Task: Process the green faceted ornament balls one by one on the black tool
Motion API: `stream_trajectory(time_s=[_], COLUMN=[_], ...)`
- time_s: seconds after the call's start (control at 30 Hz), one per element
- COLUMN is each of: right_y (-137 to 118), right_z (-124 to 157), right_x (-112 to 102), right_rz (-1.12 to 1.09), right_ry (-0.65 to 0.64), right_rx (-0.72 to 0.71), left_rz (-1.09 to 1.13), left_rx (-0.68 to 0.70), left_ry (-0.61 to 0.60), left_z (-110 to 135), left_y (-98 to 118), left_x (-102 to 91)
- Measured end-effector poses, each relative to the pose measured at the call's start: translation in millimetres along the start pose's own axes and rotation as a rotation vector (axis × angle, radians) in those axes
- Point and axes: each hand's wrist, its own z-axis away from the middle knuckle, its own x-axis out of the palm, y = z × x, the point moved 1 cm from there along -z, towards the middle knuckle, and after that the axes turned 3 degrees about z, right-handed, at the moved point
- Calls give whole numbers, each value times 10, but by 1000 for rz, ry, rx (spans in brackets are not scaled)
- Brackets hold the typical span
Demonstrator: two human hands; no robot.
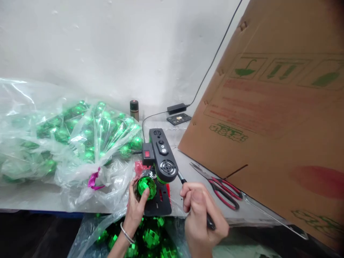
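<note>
My left hand (136,204) is closed round a shiny green faceted ball (146,186) and holds it under the head of a small black machine (161,157) that has a red switch. A silver bracelet sits on that wrist. My right hand (200,211) is closed in a fist on a thin black-handled tool (183,180) whose tip reaches toward the machine's side.
A clear plastic bag of several green balls (80,136) lies at the left, tied with a pink ribbon. Another open bag of balls (145,236) sits below the table edge. Red-handled scissors (223,190) lie at the right beside a large leaning cardboard box (274,118). A small dark can (134,108) and a power adapter (176,108) stand by the wall.
</note>
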Motion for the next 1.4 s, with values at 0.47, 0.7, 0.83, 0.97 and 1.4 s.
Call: stream_trajectory(time_s=[0.47,0.7,0.83,0.97,1.4], right_y=[45,52,77,196,225], right_z=[47,55,100,278,400], right_x=[-66,-62,-75,-92,8], right_rz=[24,21,9,-35,-40], right_ry=[-58,-72,-65,-30,103], right_rx=[-86,-88,-56,-54,34], left_rz=[-259,-276,-286,-283,-410], left_rx=[380,327,343,341,460], left_ry=[-45,-142,-178,-189,-165], left_z=[-22,-25,0,15,37], left_y=[-434,-485,-510,-528,-677], left_x=[194,297,279,271,269])
